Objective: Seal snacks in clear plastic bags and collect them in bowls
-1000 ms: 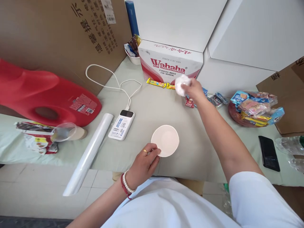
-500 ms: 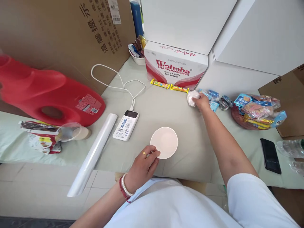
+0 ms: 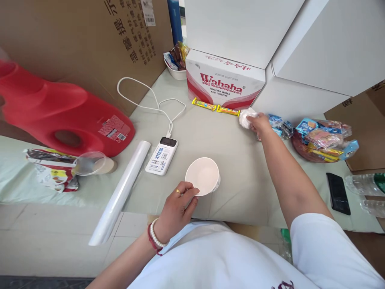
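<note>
My left hand [image 3: 180,200] pinches the near-left rim of a white paper bowl [image 3: 204,176], which tilts a little to the left and shows its inside. Farther off, my right hand [image 3: 261,123] grips a crumpled white wad [image 3: 247,118]; whether it is tissue or thin plastic I cannot tell. The wad is at the right end of two yellow snack sticks [image 3: 203,104] lying end to end. Just past my right hand are blue snack packets [image 3: 276,120], partly hidden by it.
A Wahaha water carton [image 3: 225,82] stands at the back. On the left are a power bank [image 3: 161,156] with its cable, a white roll [image 3: 120,192], a plastic cup [image 3: 90,163] and a red jug [image 3: 69,116]. A snack-filled bowl [image 3: 297,148] and a phone [image 3: 338,192] sit right.
The paper bowl has shifted slightly left and tipped, so its outer right side shows. My right hand still holds the white wad, almost in the same place. The view has moved a little.
</note>
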`<state>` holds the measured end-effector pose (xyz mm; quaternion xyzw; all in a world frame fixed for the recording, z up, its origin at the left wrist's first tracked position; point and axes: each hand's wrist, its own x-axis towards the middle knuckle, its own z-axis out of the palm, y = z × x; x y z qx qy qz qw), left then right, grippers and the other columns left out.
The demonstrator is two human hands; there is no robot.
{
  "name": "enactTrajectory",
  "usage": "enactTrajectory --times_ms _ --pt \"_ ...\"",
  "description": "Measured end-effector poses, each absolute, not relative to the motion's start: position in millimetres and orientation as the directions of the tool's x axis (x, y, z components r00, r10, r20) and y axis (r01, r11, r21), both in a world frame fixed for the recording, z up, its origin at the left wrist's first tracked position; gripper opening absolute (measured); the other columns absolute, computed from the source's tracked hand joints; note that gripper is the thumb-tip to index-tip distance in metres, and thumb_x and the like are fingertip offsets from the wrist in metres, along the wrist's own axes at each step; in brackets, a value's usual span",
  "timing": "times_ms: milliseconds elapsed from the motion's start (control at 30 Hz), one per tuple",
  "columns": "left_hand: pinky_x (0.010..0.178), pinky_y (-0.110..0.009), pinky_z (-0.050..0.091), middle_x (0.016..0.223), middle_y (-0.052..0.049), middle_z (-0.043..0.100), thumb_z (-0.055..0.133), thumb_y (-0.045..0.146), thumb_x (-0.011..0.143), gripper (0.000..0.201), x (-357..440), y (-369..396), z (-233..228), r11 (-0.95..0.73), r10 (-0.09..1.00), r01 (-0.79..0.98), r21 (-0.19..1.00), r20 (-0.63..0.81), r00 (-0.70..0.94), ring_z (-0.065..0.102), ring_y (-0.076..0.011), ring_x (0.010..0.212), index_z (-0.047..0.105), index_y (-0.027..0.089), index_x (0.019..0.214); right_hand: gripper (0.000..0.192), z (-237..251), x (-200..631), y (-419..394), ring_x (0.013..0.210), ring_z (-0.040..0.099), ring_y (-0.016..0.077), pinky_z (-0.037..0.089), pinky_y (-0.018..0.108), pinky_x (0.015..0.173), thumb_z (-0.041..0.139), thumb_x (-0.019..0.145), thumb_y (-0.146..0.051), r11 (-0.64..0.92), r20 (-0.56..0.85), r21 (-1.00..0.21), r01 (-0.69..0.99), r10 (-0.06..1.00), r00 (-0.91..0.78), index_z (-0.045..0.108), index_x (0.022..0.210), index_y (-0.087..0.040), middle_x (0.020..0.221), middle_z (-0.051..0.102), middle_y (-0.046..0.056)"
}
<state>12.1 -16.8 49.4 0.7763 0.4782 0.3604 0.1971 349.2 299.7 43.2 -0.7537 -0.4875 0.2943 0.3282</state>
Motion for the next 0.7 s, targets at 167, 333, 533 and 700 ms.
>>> enactTrajectory --times_ms 167,333,533,700 --pt "0.070 -0.024 0.055 0.102 -0.005 0.061 0.052 0.012 0.098 0.020 16.6 -18.4 55.9 -0.460 0.888 0.591 0.662 0.360 0.288 0.064 -0.0131 0.084 0.062 0.022 0.112 0.081 60.7 341.0 274.1 0.062 0.057 0.0136 0.049 0.031 0.056 0.070 0.083 -0.039 -0.263 -0.072 -0.849 0.459 0.918 0.391 0.043 0.152 -0.009 0.122 0.064 0.019" --pt "0.064 -0.024 0.052 0.097 -0.005 0.062 0.052 0.014 0.097 0.015 17.2 -14.9 59.1 -0.454 0.891 0.573 0.682 0.335 0.308 0.061 -0.0134 0.078 0.063 0.022 0.104 0.038 86.6 336.7 156.9 0.069 0.060 0.0150 0.053 0.030 0.066 0.054 0.096 -0.046 0.036 0.132 -0.802 0.597 0.984 0.118 0.070 0.116 -0.018 0.106 0.071 0.010" --pt "0.063 -0.023 0.051 0.094 -0.004 0.060 0.049 0.006 0.095 0.023 37.9 -7.3 51.7 -0.599 0.784 0.410 0.687 0.402 0.473 0.058 -0.0122 0.075 0.064 0.021 0.105 0.035 97.6 314.0 5.5 0.095 0.069 0.0174 0.059 0.034 0.084 0.058 0.101 -0.033 0.493 0.039 -0.627 0.603 0.793 -0.608 0.065 0.134 -0.028 0.144 0.061 0.012" --pt "0.093 -0.034 0.060 0.148 -0.016 0.048 0.057 0.010 0.096 0.049 56.6 -9.0 45.5 -0.656 0.741 0.364 0.661 0.470 0.480 0.063 -0.0200 0.115 0.051 0.025 0.143 0.025 99.3 351.6 -42.5 0.096 0.072 0.0208 0.060 0.035 0.083 0.047 0.103 -0.022 0.362 0.167 -0.498 0.788 0.932 -0.323 0.071 0.109 -0.027 0.106 0.076 0.008"
